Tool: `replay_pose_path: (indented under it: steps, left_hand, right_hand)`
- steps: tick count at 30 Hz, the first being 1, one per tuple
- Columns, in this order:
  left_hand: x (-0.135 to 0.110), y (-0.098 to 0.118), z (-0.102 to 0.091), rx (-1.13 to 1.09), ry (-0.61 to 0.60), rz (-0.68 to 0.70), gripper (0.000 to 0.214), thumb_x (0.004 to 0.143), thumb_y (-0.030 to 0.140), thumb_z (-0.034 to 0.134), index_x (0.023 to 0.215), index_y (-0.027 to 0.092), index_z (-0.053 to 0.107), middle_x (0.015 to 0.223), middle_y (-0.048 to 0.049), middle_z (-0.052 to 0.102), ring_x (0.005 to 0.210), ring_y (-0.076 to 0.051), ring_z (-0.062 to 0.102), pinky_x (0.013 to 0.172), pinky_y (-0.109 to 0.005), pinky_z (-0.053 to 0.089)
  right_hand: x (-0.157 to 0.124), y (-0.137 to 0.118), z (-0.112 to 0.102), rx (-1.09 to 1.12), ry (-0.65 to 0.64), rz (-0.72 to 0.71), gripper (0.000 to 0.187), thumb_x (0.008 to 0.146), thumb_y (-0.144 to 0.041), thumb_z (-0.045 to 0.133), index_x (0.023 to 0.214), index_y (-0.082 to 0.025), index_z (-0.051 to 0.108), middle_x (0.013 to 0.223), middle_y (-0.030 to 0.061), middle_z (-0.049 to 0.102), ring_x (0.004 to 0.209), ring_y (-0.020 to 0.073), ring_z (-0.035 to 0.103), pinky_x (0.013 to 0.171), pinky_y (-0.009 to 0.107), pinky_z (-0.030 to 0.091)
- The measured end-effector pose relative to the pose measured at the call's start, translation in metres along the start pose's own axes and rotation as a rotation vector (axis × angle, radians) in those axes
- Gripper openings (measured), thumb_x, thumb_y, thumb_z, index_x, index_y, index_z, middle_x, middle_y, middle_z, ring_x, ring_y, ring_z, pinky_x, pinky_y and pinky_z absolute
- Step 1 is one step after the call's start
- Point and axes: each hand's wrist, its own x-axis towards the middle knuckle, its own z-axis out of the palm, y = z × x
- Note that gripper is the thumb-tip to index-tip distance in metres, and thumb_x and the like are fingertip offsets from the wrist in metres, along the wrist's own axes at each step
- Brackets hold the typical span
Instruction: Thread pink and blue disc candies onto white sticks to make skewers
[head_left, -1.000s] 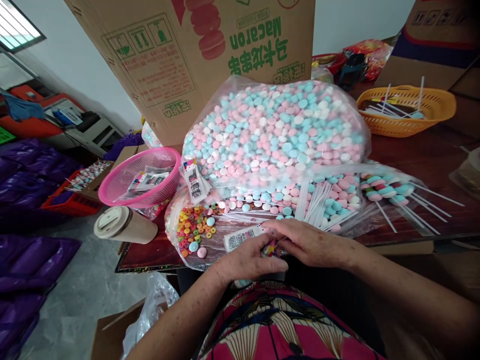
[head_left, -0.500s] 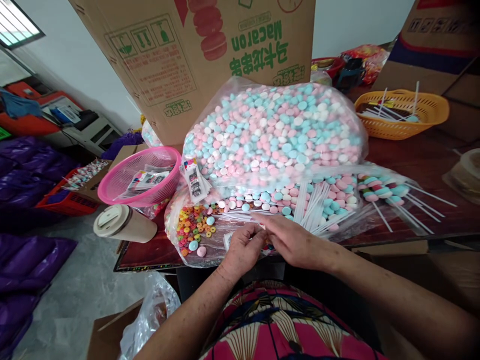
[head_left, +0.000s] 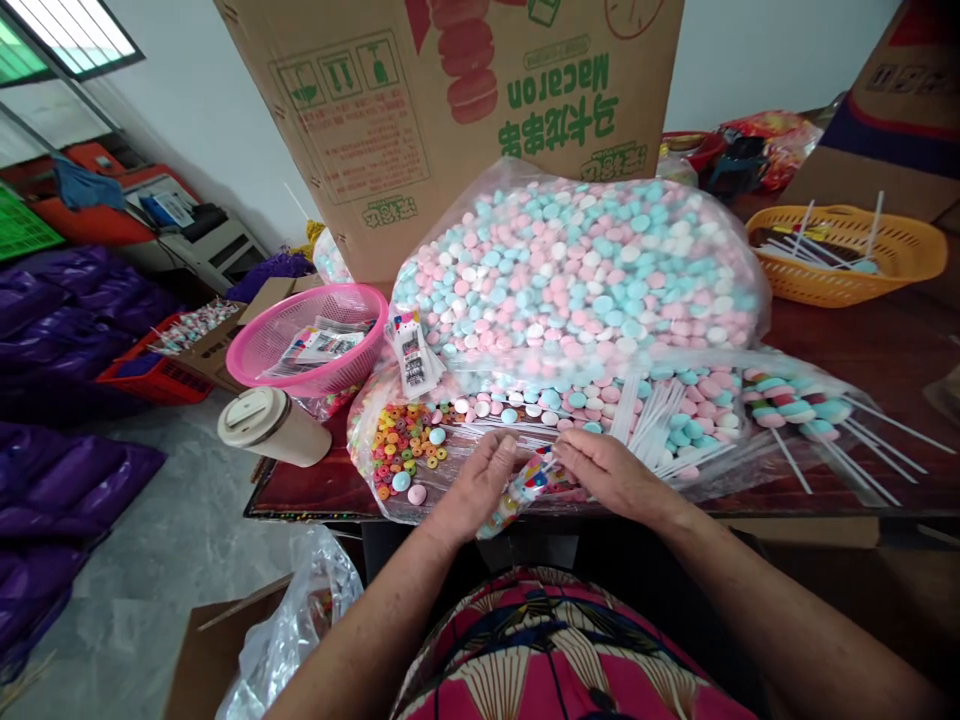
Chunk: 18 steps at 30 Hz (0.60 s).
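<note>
A small printed clear packet with coloured pieces inside lies slanted between my hands at the table's near edge. My left hand is closed round its lower side. At the packet's upper end, my right hand pinches it with thumb and fingertips. Just beyond my hands lie white sticks and a big clear bag of pink, blue and white candies. Coloured candy rings are heaped to the left. Several candy skewers rest on the right, their white sticks pointing outward.
A pink basket holds printed packets, with more packets beside it. A lidded cup stands at the left table edge. Behind the candies rises a large cardboard box. A yellow basket with sticks sits at right.
My hands have drawn apart, and the packet between them now shows in full colour. My right hand has gone from spread fingers to a pinch on its end. The view has shifted left.
</note>
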Motion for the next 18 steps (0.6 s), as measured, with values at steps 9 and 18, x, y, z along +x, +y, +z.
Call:
replay_pose_path:
  steps: [9,18]
  left_hand:
    - [-0.013,-0.009,-0.003,-0.285,-0.19,-0.251,0.041,0.079,0.053,0.052,0.095,0.016,0.057,0.069,-0.0009,0.056,0.056,-0.012,0.05,0.051,-0.023,0.04]
    - [-0.017,-0.01,-0.009,0.183,-0.038,0.071,0.028,0.087,0.038,0.04,0.082,0.015,0.056,0.077,-0.004,0.057,0.076,-0.017,0.051,0.078,-0.031,0.041]
  right_hand:
    - [0.002,-0.01,0.006,0.229,0.099,0.083,0.031,0.088,-0.046,0.042,0.072,-0.02,0.046,0.061,-0.0025,0.047,0.053,0.0099,0.041,0.049,0.024,0.033]
    - [-0.004,-0.013,0.048,0.218,-0.047,0.144,0.031,0.086,-0.041,0.044,0.065,-0.02,0.047,0.05,-0.0033,0.05,0.041,0.0089,0.043,0.043,0.023,0.033]
